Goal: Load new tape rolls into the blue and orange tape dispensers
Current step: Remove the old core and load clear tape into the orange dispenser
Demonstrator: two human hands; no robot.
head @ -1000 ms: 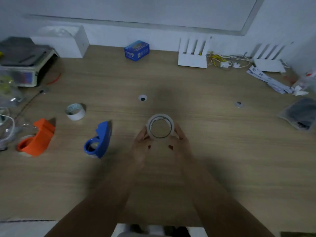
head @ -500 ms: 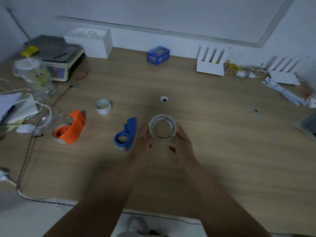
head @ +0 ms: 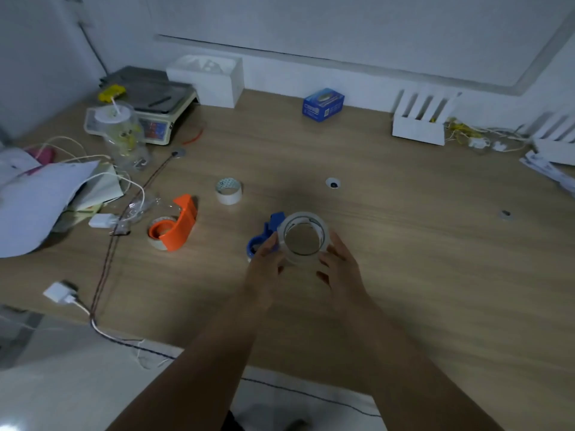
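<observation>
A clear tape roll [head: 322,227] is held upright-facing between both hands above the wooden table [head: 435,259]. My left hand [head: 264,269] grips its left side and my right hand [head: 340,269] its right side. The blue tape dispenser [head: 267,228] lies on the table just left of and behind the roll, partly hidden by the roll and my left fingers. The orange tape dispenser [head: 177,225] lies further left with a roll in it. A white tape roll [head: 228,191] stands behind the two dispensers.
A blue box [head: 323,104] and white racks [head: 420,122] stand along the back wall. A scale [head: 155,101], a plastic cup [head: 119,132], papers [head: 40,200] and cables [head: 105,265] crowd the left side. A small white cap [head: 333,183] lies mid-table.
The view has swung left, so the table's left clutter shows. The roll held in both hands now sits right beside and in front of the blue dispenser, closer than before.
</observation>
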